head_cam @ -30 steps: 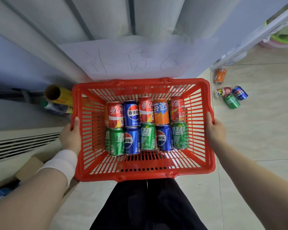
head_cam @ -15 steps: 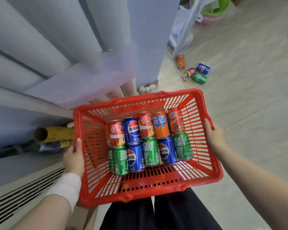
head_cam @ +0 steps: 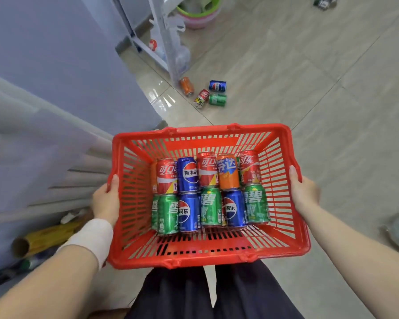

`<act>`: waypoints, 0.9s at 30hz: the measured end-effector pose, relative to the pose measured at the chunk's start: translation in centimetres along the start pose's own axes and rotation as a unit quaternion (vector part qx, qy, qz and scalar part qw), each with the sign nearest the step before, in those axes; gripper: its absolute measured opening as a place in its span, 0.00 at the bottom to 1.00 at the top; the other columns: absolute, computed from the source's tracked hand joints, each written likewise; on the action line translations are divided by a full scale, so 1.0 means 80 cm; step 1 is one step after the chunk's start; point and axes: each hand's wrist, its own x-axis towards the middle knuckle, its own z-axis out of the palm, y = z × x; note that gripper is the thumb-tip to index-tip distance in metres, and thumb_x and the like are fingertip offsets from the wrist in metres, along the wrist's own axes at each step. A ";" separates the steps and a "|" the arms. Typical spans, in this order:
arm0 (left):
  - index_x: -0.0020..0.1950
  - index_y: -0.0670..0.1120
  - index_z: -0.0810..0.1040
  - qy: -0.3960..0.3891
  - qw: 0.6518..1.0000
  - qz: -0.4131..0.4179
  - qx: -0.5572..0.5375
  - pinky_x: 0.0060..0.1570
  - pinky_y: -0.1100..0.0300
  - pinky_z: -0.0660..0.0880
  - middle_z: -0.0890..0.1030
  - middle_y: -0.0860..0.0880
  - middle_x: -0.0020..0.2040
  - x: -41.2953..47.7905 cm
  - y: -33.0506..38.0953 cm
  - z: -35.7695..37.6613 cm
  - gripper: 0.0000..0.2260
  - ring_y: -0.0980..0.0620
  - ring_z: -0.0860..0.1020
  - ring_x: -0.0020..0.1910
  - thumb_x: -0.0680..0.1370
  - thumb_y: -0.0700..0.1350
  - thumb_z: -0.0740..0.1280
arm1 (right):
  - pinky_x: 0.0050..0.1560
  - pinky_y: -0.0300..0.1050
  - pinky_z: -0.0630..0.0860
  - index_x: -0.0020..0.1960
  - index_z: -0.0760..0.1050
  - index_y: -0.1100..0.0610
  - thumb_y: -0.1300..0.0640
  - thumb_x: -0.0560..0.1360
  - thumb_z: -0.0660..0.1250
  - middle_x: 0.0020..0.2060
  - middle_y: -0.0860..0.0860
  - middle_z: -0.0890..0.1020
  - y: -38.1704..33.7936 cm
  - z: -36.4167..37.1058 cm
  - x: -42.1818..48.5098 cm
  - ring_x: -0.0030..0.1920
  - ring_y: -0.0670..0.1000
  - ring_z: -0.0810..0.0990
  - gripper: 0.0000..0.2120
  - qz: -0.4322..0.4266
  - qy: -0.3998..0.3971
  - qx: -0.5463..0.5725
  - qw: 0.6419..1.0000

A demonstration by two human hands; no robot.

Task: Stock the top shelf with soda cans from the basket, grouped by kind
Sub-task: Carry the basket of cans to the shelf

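My left hand (head_cam: 105,201) and right hand (head_cam: 305,194) hold the red slotted plastic basket (head_cam: 207,261), fingers closed on its side rims. Inside the basket, red, blue, green and orange soda cans (head_cam: 210,192) lie in two rows. Beyond the basket, four loose cans (head_cam: 204,92) lie on the tiled floor (head_cam: 309,93).

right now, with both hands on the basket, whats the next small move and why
Probably set the basket down by the white rack. The left hand and right hand each grip a side rim, so neither is free to pick, and the cans inside are mixed: red, blue, green, orange.
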 end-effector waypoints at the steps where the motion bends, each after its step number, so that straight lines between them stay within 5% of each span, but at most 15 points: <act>1: 0.51 0.37 0.79 -0.004 1.000 -0.002 -0.009 0.45 0.55 0.67 0.80 0.38 0.48 -0.004 0.020 0.012 0.22 0.42 0.77 0.49 0.79 0.55 0.58 | 0.51 0.47 0.72 0.53 0.78 0.62 0.41 0.79 0.48 0.46 0.60 0.81 0.003 -0.015 0.013 0.46 0.59 0.78 0.29 0.001 0.007 -0.003 1.000; 15: 0.48 0.45 0.79 -0.097 0.993 0.051 -0.047 0.47 0.58 0.70 0.79 0.49 0.39 0.012 0.315 0.179 0.17 0.52 0.76 0.40 0.78 0.56 0.59 | 0.60 0.56 0.69 0.57 0.77 0.66 0.40 0.79 0.48 0.53 0.69 0.78 -0.016 -0.190 0.200 0.57 0.68 0.74 0.32 0.071 0.106 0.009 0.992; 21: 0.58 0.44 0.78 -0.135 0.990 0.034 -0.028 0.52 0.55 0.74 0.79 0.47 0.43 0.042 0.438 0.246 0.22 0.47 0.80 0.45 0.78 0.59 0.58 | 0.56 0.55 0.71 0.55 0.77 0.66 0.40 0.79 0.51 0.52 0.68 0.79 -0.068 -0.252 0.284 0.55 0.67 0.76 0.31 0.118 0.126 0.046 0.984; 27: 0.59 0.40 0.77 -0.139 0.989 0.027 -0.034 0.42 0.58 0.72 0.78 0.50 0.35 0.072 0.549 0.310 0.22 0.55 0.75 0.31 0.79 0.57 0.58 | 0.55 0.53 0.72 0.54 0.78 0.65 0.40 0.79 0.51 0.50 0.66 0.80 -0.125 -0.303 0.391 0.53 0.66 0.77 0.30 0.118 0.111 0.060 0.985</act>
